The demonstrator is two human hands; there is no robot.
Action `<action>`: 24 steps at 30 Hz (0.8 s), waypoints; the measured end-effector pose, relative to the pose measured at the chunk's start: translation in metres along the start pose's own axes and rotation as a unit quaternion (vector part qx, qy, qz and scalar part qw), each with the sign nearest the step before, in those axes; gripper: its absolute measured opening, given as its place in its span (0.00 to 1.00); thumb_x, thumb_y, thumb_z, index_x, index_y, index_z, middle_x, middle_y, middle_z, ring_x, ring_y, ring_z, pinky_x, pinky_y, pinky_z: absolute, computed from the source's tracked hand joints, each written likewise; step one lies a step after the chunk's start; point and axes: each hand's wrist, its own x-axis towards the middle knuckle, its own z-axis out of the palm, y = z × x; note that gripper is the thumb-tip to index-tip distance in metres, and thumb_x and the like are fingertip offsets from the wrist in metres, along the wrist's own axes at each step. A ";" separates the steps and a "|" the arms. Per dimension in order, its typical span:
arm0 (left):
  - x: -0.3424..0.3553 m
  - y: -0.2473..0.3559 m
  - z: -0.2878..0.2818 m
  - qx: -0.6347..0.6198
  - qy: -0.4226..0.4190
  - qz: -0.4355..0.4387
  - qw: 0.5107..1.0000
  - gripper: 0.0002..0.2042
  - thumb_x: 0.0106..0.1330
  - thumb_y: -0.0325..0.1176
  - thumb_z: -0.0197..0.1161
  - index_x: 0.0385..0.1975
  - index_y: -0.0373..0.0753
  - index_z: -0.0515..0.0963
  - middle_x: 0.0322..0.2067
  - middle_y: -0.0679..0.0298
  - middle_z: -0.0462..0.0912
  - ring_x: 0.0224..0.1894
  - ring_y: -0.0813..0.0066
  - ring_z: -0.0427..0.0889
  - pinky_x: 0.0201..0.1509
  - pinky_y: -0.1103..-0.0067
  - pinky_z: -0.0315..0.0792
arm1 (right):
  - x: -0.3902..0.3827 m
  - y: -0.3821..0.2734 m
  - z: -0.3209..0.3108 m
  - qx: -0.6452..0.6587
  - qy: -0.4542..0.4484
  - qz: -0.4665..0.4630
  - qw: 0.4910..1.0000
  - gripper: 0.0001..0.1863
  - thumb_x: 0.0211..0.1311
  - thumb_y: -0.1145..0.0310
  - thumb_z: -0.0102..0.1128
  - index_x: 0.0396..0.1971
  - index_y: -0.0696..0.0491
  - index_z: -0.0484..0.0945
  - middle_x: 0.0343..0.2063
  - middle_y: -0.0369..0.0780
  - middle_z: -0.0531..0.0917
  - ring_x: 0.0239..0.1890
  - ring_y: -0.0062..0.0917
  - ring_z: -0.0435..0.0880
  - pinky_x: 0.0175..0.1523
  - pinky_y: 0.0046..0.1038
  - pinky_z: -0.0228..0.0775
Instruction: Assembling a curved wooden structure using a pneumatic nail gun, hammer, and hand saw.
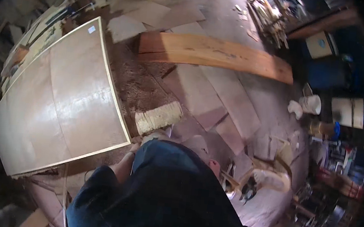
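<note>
My left hand [136,144] is low beside the near right corner of a large wooden panel [60,95] with a pale edge frame. Its fingers are too small and partly hidden, so I cannot tell whether they grip anything. Just past my hand, a pale yellow, ridged piece like a broom head [159,117] lies on the sawdust-covered floor. Whether the hand touches it is hidden by my dark shirt. My right hand does not show clearly; only a small patch of skin appears at the right side of the shirt.
A long orange-brown plank [215,54] lies across the floor ahead. Flat thin boards [202,93] are spread around it. To the right are a curved wooden chair frame [269,175] and a white bucket [312,104]. Scrap wood [269,16] is piled at the far right.
</note>
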 end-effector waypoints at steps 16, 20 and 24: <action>-0.022 0.124 0.203 -0.255 0.291 -0.201 0.900 0.19 0.61 0.42 0.53 0.45 0.37 0.79 0.43 0.48 0.81 0.50 0.56 0.78 0.53 0.68 0.69 | 0.346 -0.262 -0.049 -0.190 -0.346 -0.176 0.902 0.12 0.62 0.65 0.50 0.41 0.55 0.77 0.19 0.37 0.78 0.16 0.21 0.74 0.19 0.24 0.66; -0.009 0.178 0.246 -0.290 0.312 -0.226 0.876 0.19 0.61 0.42 0.53 0.44 0.37 0.79 0.43 0.48 0.81 0.51 0.56 0.78 0.53 0.68 0.70 | 0.405 -0.337 -0.063 -0.164 -0.305 -0.102 0.933 0.18 0.65 0.67 0.48 0.54 0.53 0.68 0.20 0.39 0.79 0.15 0.23 0.76 0.19 0.25 0.69; 0.006 0.221 0.282 -0.330 0.340 -0.237 0.848 0.18 0.61 0.42 0.53 0.44 0.37 0.79 0.43 0.48 0.81 0.51 0.56 0.78 0.53 0.68 0.70 | 0.501 -0.381 -0.089 -0.298 -0.303 -0.047 0.904 0.24 0.64 0.62 0.49 0.60 0.51 0.63 0.25 0.41 0.81 0.19 0.28 0.80 0.22 0.30 0.70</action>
